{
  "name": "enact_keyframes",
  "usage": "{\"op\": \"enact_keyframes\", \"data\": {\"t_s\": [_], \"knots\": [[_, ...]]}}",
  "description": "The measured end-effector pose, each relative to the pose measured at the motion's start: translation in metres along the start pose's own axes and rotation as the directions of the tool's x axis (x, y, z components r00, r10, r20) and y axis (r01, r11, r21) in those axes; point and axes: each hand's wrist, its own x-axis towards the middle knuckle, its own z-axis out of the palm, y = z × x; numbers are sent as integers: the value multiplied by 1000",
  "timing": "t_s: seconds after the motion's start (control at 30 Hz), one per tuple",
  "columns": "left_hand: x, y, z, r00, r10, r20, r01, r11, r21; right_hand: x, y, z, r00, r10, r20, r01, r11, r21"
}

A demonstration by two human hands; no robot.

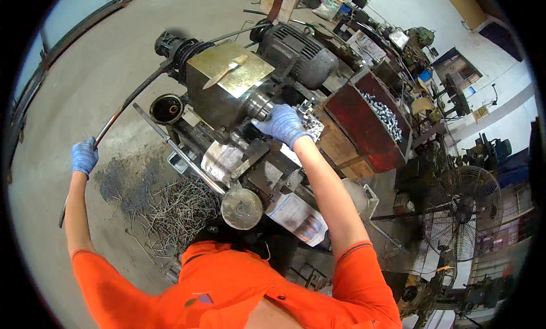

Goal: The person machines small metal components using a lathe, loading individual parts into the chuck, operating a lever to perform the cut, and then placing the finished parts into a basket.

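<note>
My left hand (85, 156), in a blue knit glove, is closed round a long dark metal lever (129, 98). The lever slants up to the rear of a machine headstock (213, 98), and its lower end passes below my hand. My right hand (283, 124), gloved alike, is at the front of the round steel chuck (259, 106), fingers curled and thumb toward the left. Whatever lies inside that grip is hidden. On the headstock's brass-coloured top plate (250, 73) rests a brush (224, 73) with a wooden handle.
Behind the headstock sits a ribbed motor (301, 56). A red metal bin (367, 121) of small shiny parts stands to the right. Thin metal rods (179, 218) are heaped on the floor at left, near a shiny bar (179, 149) and round pad (242, 208). A fan (463, 212) stands far right.
</note>
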Motion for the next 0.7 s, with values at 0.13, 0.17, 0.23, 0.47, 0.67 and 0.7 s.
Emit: {"op": "enact_keyframes", "data": {"t_s": [0.13, 0.17, 0.23, 0.47, 0.67, 0.7], "knots": [[-17, 39, -7, 998, -58, 6, 58, 995, -77, 4, 11, 10, 999, -2, -37, 3, 999, 36], [-23, 60, -20, 993, -83, 79, 92, 989, -114, 1, 11, 10, 998, 3, -57, 0, 999, 38], [-36, 88, -36, 997, -35, 68, 44, 989, -141, -10, 13, 8, 996, 16, -93, -9, 997, 72], [22, -72, 75, 981, 175, -85, -162, 977, 137, -15, -5, -5, 989, 140, 51, -147, 974, 171], [63, -44, 48, 996, 70, -51, -62, 989, 130, -8, 21, 14, 989, 130, -64, -129, 991, 22], [63, -51, 47, 1000, 9, 29, -13, 993, 113, -10, 14, 11, 991, 109, -83, -105, 993, 46]]}}
